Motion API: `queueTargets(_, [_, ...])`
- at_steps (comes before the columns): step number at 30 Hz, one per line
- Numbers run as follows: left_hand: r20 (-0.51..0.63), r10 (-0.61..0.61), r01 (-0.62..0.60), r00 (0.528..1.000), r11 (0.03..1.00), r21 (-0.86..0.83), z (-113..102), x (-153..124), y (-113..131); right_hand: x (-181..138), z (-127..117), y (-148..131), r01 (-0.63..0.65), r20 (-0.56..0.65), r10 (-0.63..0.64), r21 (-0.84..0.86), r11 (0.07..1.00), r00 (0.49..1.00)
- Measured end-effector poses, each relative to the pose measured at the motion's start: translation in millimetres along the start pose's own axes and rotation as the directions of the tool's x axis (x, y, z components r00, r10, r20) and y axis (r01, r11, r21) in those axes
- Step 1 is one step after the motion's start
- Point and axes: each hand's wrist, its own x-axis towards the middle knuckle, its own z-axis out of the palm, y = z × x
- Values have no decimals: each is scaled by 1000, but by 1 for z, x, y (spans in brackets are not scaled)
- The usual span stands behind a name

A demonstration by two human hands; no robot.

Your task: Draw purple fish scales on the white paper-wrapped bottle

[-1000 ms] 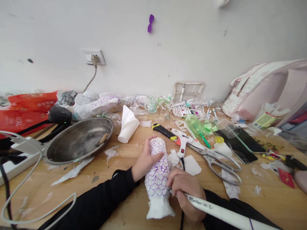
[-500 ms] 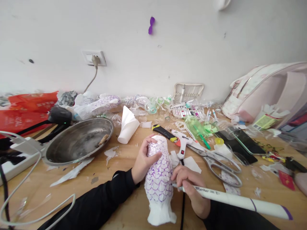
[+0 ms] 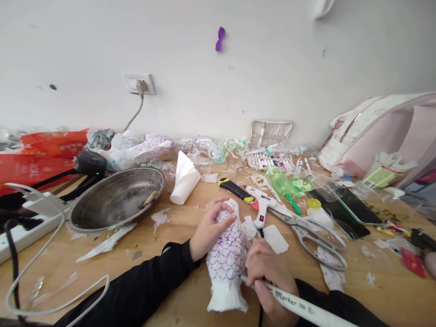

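White form (image 3: 226,261) with purple scale lines is mid-table, its flared plain end toward the near edge. Right hand (image 3: 271,277): fingers closed in a pen grip on the marker (image 3: 301,306); tip at or right beside the form's right side, contact hard to tell. Left hand (image 3: 213,229): half-curled around the far end, thumb on top, holding it.

To draw well, I'd brace the right hand, use light pressure as the wrinkled skin looks likely to snag the tip, and roll the form with the left so the side faces up.

Obstacles: black cord (image 3: 261,233) disappears behind the right hand; could catch. Scissors (image 3: 304,234) lie near the right sleeve, glue gun (image 3: 262,206) beyond the form, utility knife (image 3: 235,189) past that. Metal pan (image 3: 116,200) sits toward the left edge, clear of the left arm. Marker set (image 3: 270,160) near the far edge; backpack (image 3: 371,136) at the far right corner.
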Motion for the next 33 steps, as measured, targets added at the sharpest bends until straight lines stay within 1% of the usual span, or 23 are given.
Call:
queueTargets(4, [3, -22, 22, 1000, 1000, 13, 0, 2, 0, -2, 0, -2, -8, 15, 8, 12, 1000, 1000])
queueTargets(9, [-30, -53, 53, 998, 999, -9, -1, 1, 1, -1, -1, -3, -21, 92, 19, 21, 1000, 996])
queueTargets(14, [-26, -54, 55, 998, 998, 18, -1, 1, 3, 1, -2, -2, -43, 131, 42, 4, 999, 990])
queueTargets(19, [-24, -46, 47, 999, 998, 31, -1, 1, 3, 0, 2, -1, -36, 127, 35, 5, 999, 991])
queueTargets(24, [-22, -38, 39, 999, 999, 31, 0, 1, 2, -1, 5, 1, 10, 149, -5, -28, 1000, 989])
queueTargets(33, [-4, -34, 35, 999, 999, 33, -1, 2, 0, -3, 4, 1, -49, 135, 54, -38, 998, 989])
